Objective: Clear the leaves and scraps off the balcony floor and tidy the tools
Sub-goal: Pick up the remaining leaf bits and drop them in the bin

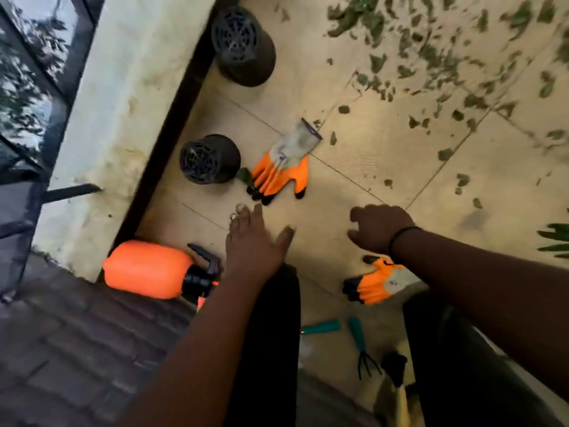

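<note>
Green leaves and scraps (437, 60) are scattered over the tan floor tiles at the upper right. An orange and grey work glove (281, 167) lies flat mid-floor, fingers pointing toward me. A second orange glove (374, 283) lies nearer, under my right wrist. My left hand (254, 241) hovers with straight fingers just short of the first glove, holding nothing. My right hand (375, 228) hangs with loosely curled fingers above the floor, empty. An orange spray bottle (147, 269) lies on its side at the left.
Two black plastic pots (243, 44) (209, 163) lie on their sides along the low cream wall (123, 118). A teal-handled hand rake (360, 346) and another teal handle (321, 327) lie between my legs. A brush (395, 377) lies below them. A railing is at far left.
</note>
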Available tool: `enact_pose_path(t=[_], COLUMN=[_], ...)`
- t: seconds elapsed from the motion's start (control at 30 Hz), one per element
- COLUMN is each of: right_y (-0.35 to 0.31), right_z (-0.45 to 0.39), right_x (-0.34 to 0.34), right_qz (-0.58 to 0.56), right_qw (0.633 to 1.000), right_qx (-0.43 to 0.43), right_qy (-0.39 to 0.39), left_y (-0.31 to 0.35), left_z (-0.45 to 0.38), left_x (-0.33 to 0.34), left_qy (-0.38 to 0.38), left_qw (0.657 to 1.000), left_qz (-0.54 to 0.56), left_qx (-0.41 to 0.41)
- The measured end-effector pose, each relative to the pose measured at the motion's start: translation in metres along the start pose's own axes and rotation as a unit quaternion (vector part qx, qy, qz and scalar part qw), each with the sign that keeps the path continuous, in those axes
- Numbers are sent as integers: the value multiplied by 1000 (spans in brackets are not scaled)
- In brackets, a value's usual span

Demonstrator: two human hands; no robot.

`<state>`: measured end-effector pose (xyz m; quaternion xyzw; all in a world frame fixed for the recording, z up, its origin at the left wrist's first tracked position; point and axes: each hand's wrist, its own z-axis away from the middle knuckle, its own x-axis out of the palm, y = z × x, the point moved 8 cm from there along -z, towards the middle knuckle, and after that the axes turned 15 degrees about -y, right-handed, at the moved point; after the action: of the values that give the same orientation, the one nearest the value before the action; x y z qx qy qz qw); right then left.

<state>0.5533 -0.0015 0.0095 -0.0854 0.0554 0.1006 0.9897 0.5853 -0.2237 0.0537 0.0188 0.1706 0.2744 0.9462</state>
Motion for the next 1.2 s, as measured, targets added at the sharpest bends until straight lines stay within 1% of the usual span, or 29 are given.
enact_pose_path(t=[0.07, 0.1, 0.23, 0.3, 0.4, 0.47, 0.57, 0.63, 0.7, 0.77, 0.8, 0.83, 0.87, 0.9, 0.93, 1.0, 1.07, 1.13, 1.2], right_y=[-28, -42, -96, -117, -142, -154, -160, -159, -156, -149, -145, -143, -139, -138, -138, -132, -116, -90, -54], right_z=[-25, -38, -93, -115, -152, -174, -194, -196, -185, -166, -151, -137, -122, -110, -99, -81, -68, -63, -68], right_x=[-37, -52, -88, -93, -85, -73, -56, -54, -59, -62, -61, -58, -50, -39, -24, 5, 24, 34, 43], right_qz=[-4, -23, -126, -193, -299, -331, -355, -358, -358, -375, -403, -450, -502, -543, -563, -558, -556, -560, -526], right_qw=[999, 999, 988, 977, 951, 941, 934, 933, 932, 924, 910, 885, 855, 828, 812, 807, 806, 810, 840], right_qx=[-14, -23, -56, -66, -56, -47, -15, -9, -29, -55, -74, -99, -121, -138, -150, -160, -160, -141, -112], right_qy=[29, 39, 67, 62, 60, 50, 43, 39, 42, 55, 63, 64, 50, 14, -33, -109, -126, -104, -74], left_y=[-20, -29, -77, -96, -114, -126, -134, -129, -121, -113, -103, -97, -85, -75, -64, -35, -9, 12, 30], left_z=[-19, -24, -50, -65, -76, -84, -90, -92, -92, -93, -92, -93, -93, -94, -94, -93, -95, -102, -115], left_x=[-18, -27, -45, -46, -49, -44, -33, -27, -22, -12, -8, -3, 2, 7, 10, 19, 30, 38, 43], left_qy=[-7, -8, -20, -29, -33, -47, -68, -85, -89, -93, -100, -109, -122, -136, -152, -182, -206, -213, -196], left_qw=[998, 995, 962, 937, 898, 870, 811, 787, 763, 738, 722, 711, 701, 697, 688, 667, 685, 716, 732], left_qz=[54, 99, 264, 338, 429, 480, 568, 601, 633, 661, 678, 689, 697, 700, 707, 722, 699, 664, 652], left_qx=[-10, -14, -63, -79, -94, -104, -119, -110, -99, -97, -95, -90, -84, -72, -59, -34, -22, -9, -10])
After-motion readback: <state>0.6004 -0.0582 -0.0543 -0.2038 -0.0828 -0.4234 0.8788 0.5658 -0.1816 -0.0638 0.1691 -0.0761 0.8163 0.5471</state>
